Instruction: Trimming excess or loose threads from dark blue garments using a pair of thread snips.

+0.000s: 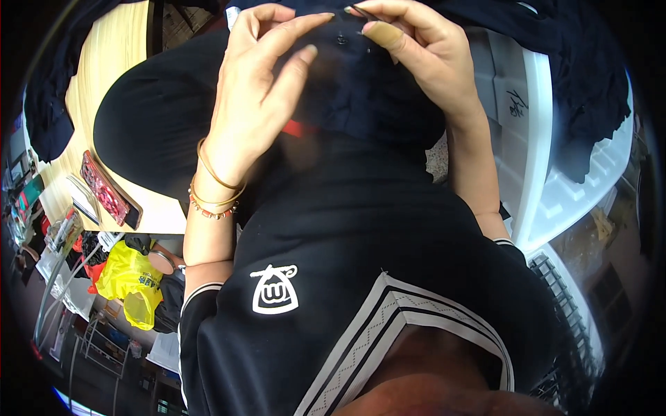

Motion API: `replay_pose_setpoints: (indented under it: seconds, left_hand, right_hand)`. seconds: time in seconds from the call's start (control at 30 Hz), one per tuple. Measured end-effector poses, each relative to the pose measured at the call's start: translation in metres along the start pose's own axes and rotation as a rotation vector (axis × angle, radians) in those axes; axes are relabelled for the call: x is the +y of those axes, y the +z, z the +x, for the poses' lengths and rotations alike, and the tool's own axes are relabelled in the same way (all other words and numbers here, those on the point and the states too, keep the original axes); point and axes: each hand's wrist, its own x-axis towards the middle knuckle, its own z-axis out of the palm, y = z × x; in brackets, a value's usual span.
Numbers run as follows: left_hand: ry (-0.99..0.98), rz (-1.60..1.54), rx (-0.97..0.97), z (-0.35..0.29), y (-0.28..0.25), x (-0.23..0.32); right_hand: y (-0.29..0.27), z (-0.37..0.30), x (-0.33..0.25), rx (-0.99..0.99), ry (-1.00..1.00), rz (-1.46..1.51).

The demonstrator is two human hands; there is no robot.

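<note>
Pinching what looks like a thin needle (361, 12), the right hand (416, 52) works just right of the button (341, 39) on the dark garment (368, 97); the left hand (260, 90) hovers spread, left of it.

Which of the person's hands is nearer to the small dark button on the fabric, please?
Right. The right hand pinches fabric just beside the button; the left hand hovers lower-left.

The person wore a black top (361, 277) with a white emblem (275, 289) and white-striped trim (388, 312). Gold bangles (216, 182) and a beaded bracelet (211, 211) circled the left wrist.
</note>
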Motion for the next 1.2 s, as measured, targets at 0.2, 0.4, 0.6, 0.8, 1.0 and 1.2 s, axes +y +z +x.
replay_pose_setpoints:
  seconds: [0.2,0.4,0.6,0.8,1.0,1.2]
  left_hand:
    - [0.121,0.042,-0.046,0.008,0.004,-0.007]
    - [-0.503,-0.896,0.025,0.003,0.008,0.005]
    - [-0.485,-0.953,0.015,0.003,0.004,0.007]
    - [-0.415,-0.905,0.020,0.004,0.005,0.013]
    - [-0.385,-0.796,0.043,0.000,0.004,-0.002]
    - [-0.365,-0.811,0.015,-0.002,0.004,-0.007]
  right_hand:
    - [-0.011,0.006,0.007,-0.004,0.084,0.183]
    - [-0.016,0.006,0.008,-0.062,-0.418,-0.141]
    - [-0.012,-0.011,-0.026,-0.083,-0.340,-0.419]
    - [-0.009,-0.012,-0.026,-0.091,-0.327,-0.464]
    - [-0.008,-0.012,-0.027,-0.050,-0.329,-0.500]
    - [-0.007,-0.010,-0.022,-0.092,-0.330,-0.473]
